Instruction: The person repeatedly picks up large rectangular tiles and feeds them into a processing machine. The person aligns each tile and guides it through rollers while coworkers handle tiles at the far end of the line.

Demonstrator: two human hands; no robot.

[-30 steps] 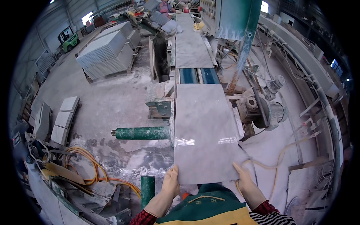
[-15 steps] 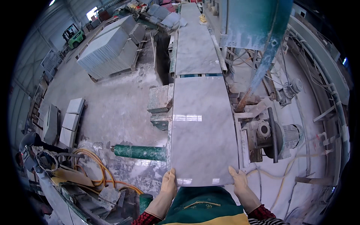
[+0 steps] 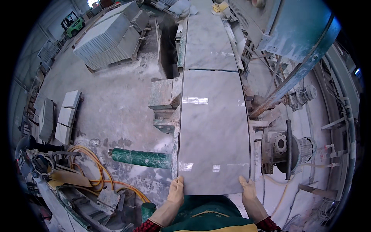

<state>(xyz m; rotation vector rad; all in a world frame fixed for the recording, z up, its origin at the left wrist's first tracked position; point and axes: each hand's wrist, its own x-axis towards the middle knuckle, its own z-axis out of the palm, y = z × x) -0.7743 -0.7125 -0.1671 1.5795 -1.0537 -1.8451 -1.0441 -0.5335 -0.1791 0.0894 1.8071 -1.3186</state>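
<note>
A long grey-white polished marble slab [image 3: 213, 131] lies lengthwise ahead of me on a conveyor line. My left hand [image 3: 176, 191], in a pale glove, grips its near left corner. My right hand [image 3: 248, 188], also gloved, grips the near right corner. Beyond a narrow gap a second marble slab [image 3: 210, 38] lies further up the line. The slab's near edge sits just above my green apron [image 3: 208, 214].
A green roller [image 3: 140, 157] sticks out to the left of the line. An electric motor [image 3: 293, 149] and a blue-green machine housing [image 3: 297, 27] stand at the right. Orange hoses [image 3: 94, 170], stacked slabs [image 3: 108, 36] and leaning tiles [image 3: 63, 116] occupy the dusty floor at left.
The slab has slid forward along the line, closing up to the far slab. Both hands stayed on its near corners, and the view shifted forward with them.
</note>
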